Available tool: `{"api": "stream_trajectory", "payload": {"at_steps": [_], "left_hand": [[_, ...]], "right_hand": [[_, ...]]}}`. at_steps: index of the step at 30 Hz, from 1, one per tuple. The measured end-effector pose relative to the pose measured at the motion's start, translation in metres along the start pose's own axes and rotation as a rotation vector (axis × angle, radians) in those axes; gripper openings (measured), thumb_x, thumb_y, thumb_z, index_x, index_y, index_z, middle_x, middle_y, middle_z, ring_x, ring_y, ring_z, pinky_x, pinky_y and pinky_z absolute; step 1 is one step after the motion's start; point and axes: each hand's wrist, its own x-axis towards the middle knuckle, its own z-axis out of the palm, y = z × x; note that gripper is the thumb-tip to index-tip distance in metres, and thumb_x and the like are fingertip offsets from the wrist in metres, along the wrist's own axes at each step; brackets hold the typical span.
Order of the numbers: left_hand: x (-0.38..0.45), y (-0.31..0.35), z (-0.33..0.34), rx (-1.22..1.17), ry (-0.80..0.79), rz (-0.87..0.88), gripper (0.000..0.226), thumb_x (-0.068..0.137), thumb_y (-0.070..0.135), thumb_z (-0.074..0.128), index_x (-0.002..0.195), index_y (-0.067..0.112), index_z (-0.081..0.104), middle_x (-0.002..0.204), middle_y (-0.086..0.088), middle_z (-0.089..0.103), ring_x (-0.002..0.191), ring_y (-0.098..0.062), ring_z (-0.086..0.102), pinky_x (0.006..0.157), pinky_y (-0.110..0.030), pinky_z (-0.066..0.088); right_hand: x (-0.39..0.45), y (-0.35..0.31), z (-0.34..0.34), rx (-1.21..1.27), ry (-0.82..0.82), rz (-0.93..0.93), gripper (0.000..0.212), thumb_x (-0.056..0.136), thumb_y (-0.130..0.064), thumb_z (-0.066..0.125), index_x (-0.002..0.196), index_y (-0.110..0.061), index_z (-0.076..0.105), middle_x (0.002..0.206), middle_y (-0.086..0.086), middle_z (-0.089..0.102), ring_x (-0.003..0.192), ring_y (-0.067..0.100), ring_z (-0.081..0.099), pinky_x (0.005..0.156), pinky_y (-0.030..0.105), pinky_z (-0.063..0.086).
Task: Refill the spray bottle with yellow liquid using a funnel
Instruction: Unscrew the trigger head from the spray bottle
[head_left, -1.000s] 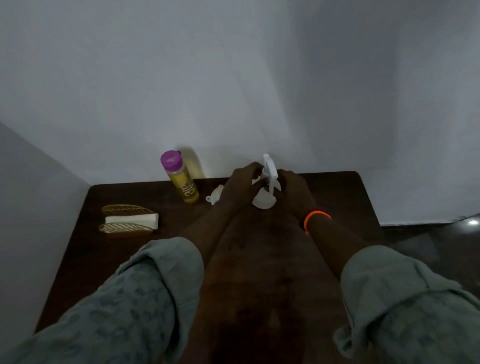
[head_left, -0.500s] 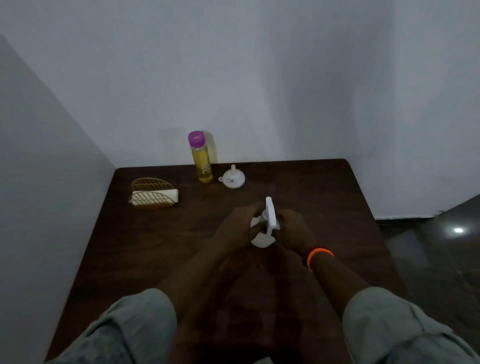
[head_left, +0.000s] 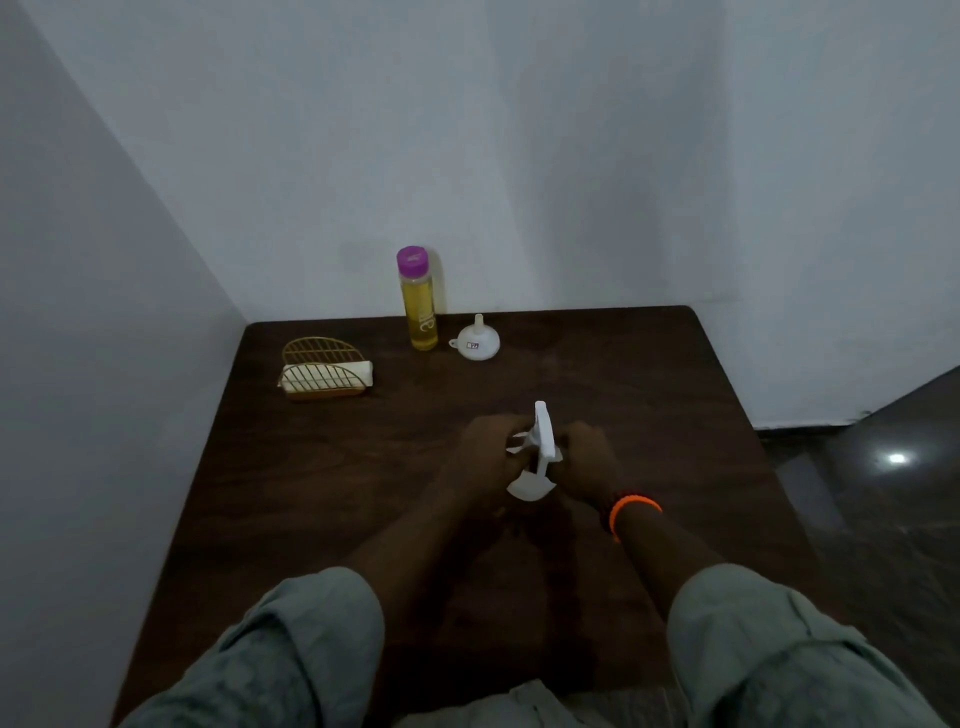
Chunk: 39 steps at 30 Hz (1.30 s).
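Both my hands hold the white spray bottle (head_left: 535, 457) mid-desk: left hand (head_left: 485, 452) curled round its body, right hand (head_left: 584, 457) at the spray head. I should steady the body and twist the head off squarely. Funnel (head_left: 478, 344) and yellow-liquid bottle (head_left: 418, 306) wait at the far edge.

Two bare forearms, sleeves rolled up near the elbows. Left sleeve (head_left: 291, 654) and right sleeve (head_left: 769, 649): loose grey-green fabric, faint mottled pattern, creased cuffs. Orange band (head_left: 635, 506) on the right wrist, a darker band just beside it. No gloves, no rings visible.
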Motion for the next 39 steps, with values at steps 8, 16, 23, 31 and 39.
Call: {"api": "stream_trajectory", "payload": {"at_steps": [8, 16, 23, 31, 39], "left_hand": [[-0.002, 0.005, 0.014, -0.003, 0.197, -0.127, 0.02, 0.077, 0.031, 0.075, 0.084, 0.018, 0.063, 0.072, 0.008, 0.064, 0.065, -0.007, 0.062, 0.058, -0.023, 0.044], [-0.008, -0.01, 0.003, -0.052, 0.082, -0.082, 0.032, 0.078, 0.043, 0.061, 0.096, 0.019, 0.071, 0.089, 0.013, 0.07, 0.078, 0.009, 0.061, 0.073, -0.021, 0.053], [-0.005, -0.001, 0.006, -0.063, 0.081, -0.113, 0.029, 0.08, 0.038, 0.072, 0.108, 0.029, 0.069, 0.099, 0.011, 0.073, 0.09, -0.001, 0.066, 0.079, -0.021, 0.051], [-0.009, -0.002, 0.007, -0.174, 0.149, -0.157, 0.025, 0.073, 0.034, 0.082, 0.093, 0.029, 0.069, 0.085, 0.012, 0.072, 0.08, 0.001, 0.069, 0.071, -0.023, 0.057], [-0.013, -0.007, 0.003, -0.171, 0.067, -0.14, 0.022, 0.083, 0.034, 0.076, 0.104, 0.028, 0.077, 0.096, 0.008, 0.078, 0.087, 0.001, 0.071, 0.078, -0.024, 0.058]], "right_hand": [[-0.006, -0.003, 0.002, 0.005, -0.019, 0.003, 0.008, 0.075, -0.005, 0.075, 0.081, -0.001, 0.072, 0.085, 0.014, 0.074, 0.081, 0.025, 0.071, 0.071, 0.039, 0.059], [-0.005, 0.0, 0.007, 0.056, 0.003, 0.018, 0.012, 0.076, -0.01, 0.072, 0.083, -0.001, 0.074, 0.083, 0.012, 0.074, 0.075, 0.019, 0.068, 0.068, 0.037, 0.059], [-0.008, 0.0, 0.008, 0.049, 0.02, 0.028, 0.012, 0.072, -0.01, 0.074, 0.084, -0.006, 0.074, 0.084, 0.009, 0.074, 0.078, 0.02, 0.07, 0.071, 0.041, 0.06], [-0.007, 0.003, 0.007, 0.073, 0.021, 0.053, 0.019, 0.072, -0.009, 0.075, 0.092, -0.008, 0.074, 0.091, 0.007, 0.073, 0.083, 0.019, 0.069, 0.074, 0.036, 0.06], [-0.004, 0.008, 0.01, 0.082, 0.042, 0.048, 0.03, 0.069, -0.015, 0.079, 0.096, -0.006, 0.073, 0.096, 0.009, 0.072, 0.089, 0.022, 0.069, 0.075, 0.038, 0.06]]}}
